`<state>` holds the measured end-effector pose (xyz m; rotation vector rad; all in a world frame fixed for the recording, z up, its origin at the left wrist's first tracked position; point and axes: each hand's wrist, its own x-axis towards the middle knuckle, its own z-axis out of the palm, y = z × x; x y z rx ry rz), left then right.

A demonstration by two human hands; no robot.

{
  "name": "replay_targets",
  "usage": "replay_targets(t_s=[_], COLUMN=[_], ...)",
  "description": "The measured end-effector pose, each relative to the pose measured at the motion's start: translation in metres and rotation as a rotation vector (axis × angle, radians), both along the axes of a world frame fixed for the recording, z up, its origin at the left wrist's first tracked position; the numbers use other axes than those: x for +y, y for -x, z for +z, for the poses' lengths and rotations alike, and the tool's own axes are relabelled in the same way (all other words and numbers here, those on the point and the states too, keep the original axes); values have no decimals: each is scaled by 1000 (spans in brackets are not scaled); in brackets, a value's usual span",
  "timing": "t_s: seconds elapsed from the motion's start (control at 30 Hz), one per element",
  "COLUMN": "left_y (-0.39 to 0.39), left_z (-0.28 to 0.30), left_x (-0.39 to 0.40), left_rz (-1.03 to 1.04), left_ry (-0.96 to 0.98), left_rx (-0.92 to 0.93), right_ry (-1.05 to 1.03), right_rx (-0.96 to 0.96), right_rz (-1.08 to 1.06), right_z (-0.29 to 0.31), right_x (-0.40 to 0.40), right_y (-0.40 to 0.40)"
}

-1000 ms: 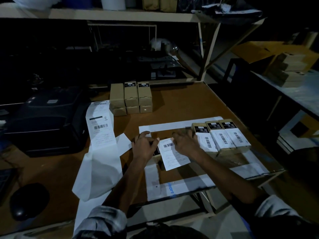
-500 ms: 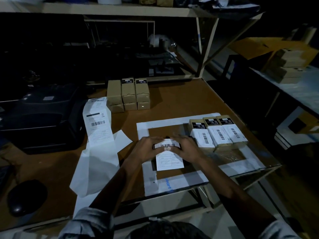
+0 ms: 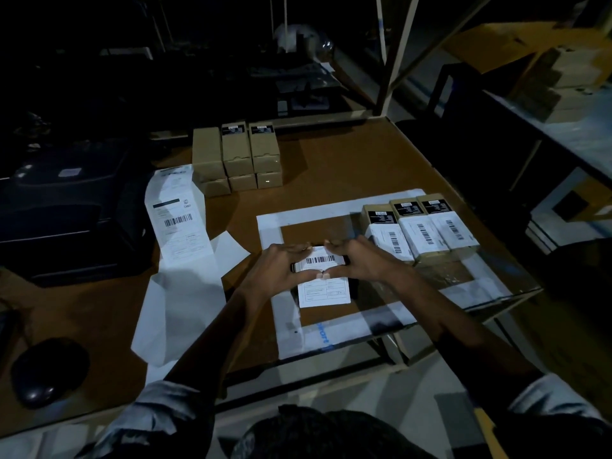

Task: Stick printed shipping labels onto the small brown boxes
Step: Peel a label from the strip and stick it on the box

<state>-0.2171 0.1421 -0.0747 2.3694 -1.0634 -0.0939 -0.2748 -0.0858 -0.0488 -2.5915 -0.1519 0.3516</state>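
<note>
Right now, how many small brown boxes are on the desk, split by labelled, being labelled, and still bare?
Small brown cardboard boxes with white shipping labels, right row: 3
Box under both hands, label being pressed on: 1
Unlabelled brown boxes stacked at the back: 6 visible
Total: 10

A white label (image 3: 324, 276) printed with a black barcode is seen on the box in hand. 3 brown boxes (image 3: 420, 226) are marked by black panels and white barcoded labels. The brown table (image 3: 331, 160) is edged by a white frame (image 3: 298, 213).
</note>
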Motion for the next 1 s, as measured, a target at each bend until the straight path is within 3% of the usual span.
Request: replay_targets(t_s=[0.37,0.7,0.87,1.0], left_y=[0,-1,-6,3], left_z=[1,22,28,30], left_x=[-3,-8,-14,-17], left_rz=[-20,-48,-47,-16], left_ry=[-82,-365,-463,-499], left_rx=[-69,-100,-159,-295], right_ry=[71,91,220,380], right_rx=[-37,92,147,32], right_rz=[8,-1,47,79], right_z=[-4,16,31,19], right_x=[-1,3,12,27], right_y=[1,-14,-21,-9])
